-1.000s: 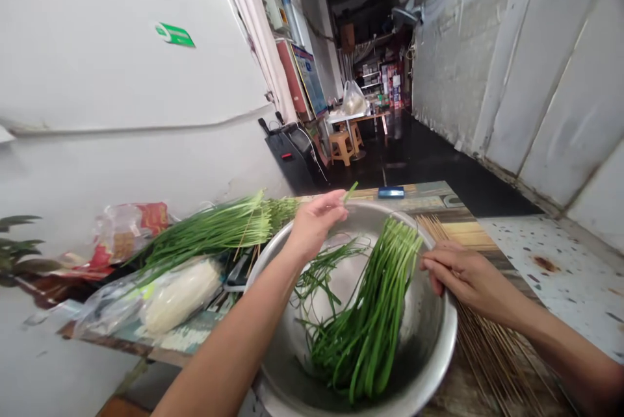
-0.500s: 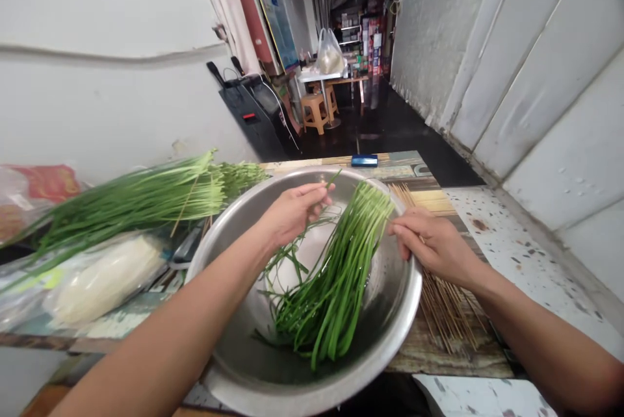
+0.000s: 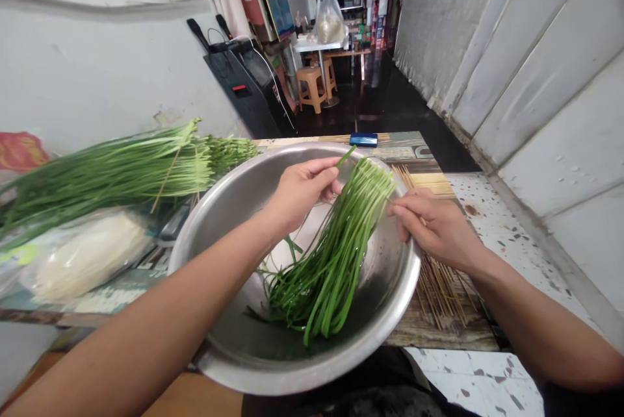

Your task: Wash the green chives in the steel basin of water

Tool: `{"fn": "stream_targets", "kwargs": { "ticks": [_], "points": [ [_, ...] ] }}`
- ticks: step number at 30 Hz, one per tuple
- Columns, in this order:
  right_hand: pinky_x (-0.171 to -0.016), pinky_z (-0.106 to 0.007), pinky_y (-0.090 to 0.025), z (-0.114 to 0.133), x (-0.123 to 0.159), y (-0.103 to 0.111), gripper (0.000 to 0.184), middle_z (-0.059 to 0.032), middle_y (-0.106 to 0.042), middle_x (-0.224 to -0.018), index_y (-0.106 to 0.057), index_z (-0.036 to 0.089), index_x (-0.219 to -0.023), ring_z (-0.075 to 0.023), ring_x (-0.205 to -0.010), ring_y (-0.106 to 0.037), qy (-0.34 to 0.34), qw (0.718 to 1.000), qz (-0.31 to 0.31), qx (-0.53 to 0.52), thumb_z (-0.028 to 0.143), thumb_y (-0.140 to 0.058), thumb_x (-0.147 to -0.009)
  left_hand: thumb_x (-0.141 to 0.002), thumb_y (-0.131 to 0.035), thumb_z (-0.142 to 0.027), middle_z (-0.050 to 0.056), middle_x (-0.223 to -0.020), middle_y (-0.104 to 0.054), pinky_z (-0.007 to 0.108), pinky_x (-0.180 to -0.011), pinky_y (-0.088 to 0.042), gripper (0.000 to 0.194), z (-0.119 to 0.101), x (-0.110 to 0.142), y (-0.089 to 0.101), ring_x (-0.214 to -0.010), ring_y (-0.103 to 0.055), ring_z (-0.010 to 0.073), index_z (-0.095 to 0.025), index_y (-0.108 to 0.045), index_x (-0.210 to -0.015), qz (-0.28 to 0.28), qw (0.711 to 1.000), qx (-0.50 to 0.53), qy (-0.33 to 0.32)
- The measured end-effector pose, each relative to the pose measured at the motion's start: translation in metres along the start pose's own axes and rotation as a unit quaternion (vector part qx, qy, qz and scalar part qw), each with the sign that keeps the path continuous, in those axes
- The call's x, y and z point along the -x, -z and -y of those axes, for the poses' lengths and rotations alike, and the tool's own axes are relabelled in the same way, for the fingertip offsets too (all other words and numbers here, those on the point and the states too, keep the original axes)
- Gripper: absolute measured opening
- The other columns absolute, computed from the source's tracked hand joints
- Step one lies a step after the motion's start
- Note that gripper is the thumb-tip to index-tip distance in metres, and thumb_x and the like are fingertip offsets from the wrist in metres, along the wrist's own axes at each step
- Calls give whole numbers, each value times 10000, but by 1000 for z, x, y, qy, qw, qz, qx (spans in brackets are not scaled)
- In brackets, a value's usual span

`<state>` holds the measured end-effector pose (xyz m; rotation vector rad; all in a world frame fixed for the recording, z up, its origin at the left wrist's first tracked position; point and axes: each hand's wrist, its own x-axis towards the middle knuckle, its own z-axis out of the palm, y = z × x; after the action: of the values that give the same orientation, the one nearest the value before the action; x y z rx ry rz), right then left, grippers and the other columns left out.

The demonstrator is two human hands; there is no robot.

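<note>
Chives (image 3: 324, 267), long, dark green and flat with pale stalk ends, are lying in a fanned bunch inside a wide, round, silver metal basin (image 3: 292, 379). Their pale ends are pointing up toward the basin's far right rim, and their leaves are spreading down to its bottom. The basin is standing on a table with a printed wood-plank pattern (image 3: 463, 334), its near rim reaching past the table's near edge in this view.

With my left hand (image 3: 319, 183), above the basin, I am pinching a single green stalk (image 3: 346, 155) between thumb and forefinger; its tip is poking up beyond them. With my right hand (image 3: 429, 225), at the basin's right rim, I am pinching a thin brown stick (image 3: 391, 201) beside the pale ends; I cannot tell how far it is running into the bunch.

Many slim bamboo skewers (image 3: 441, 293) are lying along the table's right edge. A small, shiny blue box (image 3: 363, 139) is sitting at the far edge. Toward the table's left end, a large heap of green chives (image 3: 107, 173) is lying behind a whitish bundle in clear plastic (image 3: 95, 254).
</note>
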<state>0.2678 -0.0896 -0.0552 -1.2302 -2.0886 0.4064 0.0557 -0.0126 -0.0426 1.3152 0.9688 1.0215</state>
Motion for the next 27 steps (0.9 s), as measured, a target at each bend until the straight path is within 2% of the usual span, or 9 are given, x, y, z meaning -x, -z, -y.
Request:
{"fn": "stream_targets", "kwargs": {
  "ticks": [13,21,27],
  "points": [
    [-750,-315,-409,-2,1,-1,319,8,-604,-566,-609,211,-683,-148,-701,-562,-10,1000,-6,6,271,-408,-923,-742,-635,-229,0,-576,-583,214,-512,-348,388,1,2,-1,-508,-451,69,-125,-652,-1116,15,1000,-14,2],
    [-755,-310,-413,0,0,1,372,4,-613,-584,-567,206,-588,-148,-717,-559,-16,1000,0,13,268,-411,-920,-742,-617,-227,1,-582,-590,212,-527,-356,393,3,2,0,-519,-448,71,-116,-653,-1117,5,999,-49,-12],
    [-766,-314,-420,-1,2,0,355,3,-610,-574,-608,213,-650,-155,-734,-564,-15,1000,1,9,283,-397,-927,-745,-607,-225,-13,-564,-586,203,-518,-346,400,1,2,-1,-503,-440,66,-149,-649,-1136,5,997,-73,-26]
  ]
}}
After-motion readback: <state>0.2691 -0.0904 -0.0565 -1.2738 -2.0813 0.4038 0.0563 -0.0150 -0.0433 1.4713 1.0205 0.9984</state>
